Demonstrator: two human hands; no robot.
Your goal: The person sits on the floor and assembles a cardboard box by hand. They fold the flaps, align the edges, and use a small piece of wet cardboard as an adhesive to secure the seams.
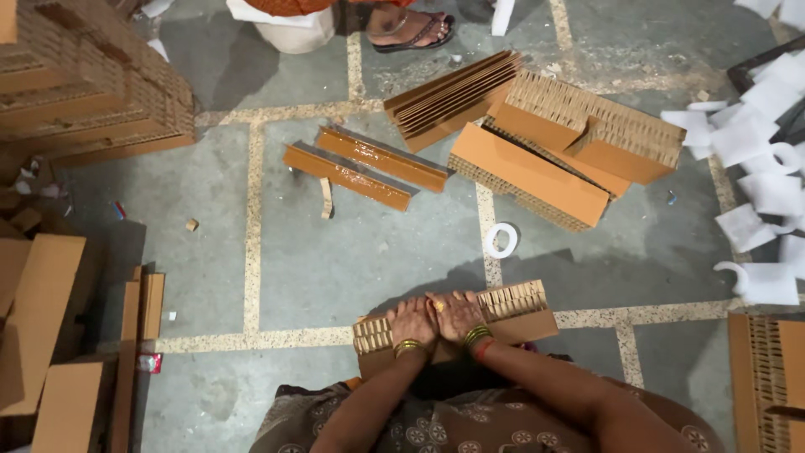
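Patterned fabric (436, 424) over the person's lap fills the bottom of the view, and both forearms run forward from it to a honeycomb cardboard block (511, 309) lying on the floor (335, 260) directly in front. Its long axis runs left to right across the body, tilting slightly upward toward the right end. Left hand (412, 323) and right hand (455, 315) sit side by side, touching, both palm-down and pressed flat on top of the block near its middle; the fingers lie spread over the top face rather than curled round an edge (so neither looks closed on it). More of the block shows to the right of the hands than to the left, so the right hand is nearer the longer free end.

Further out on the floor, a white tape ring (501, 240) lies just beyond the block, near it. Two glossy brown cardboard strips (369, 168) lie well apart ahead and to the left, and a pile of honeycomb boards (562, 143) ahead and to the right. Another person's sandalled foot (411, 29) shows at the top edge
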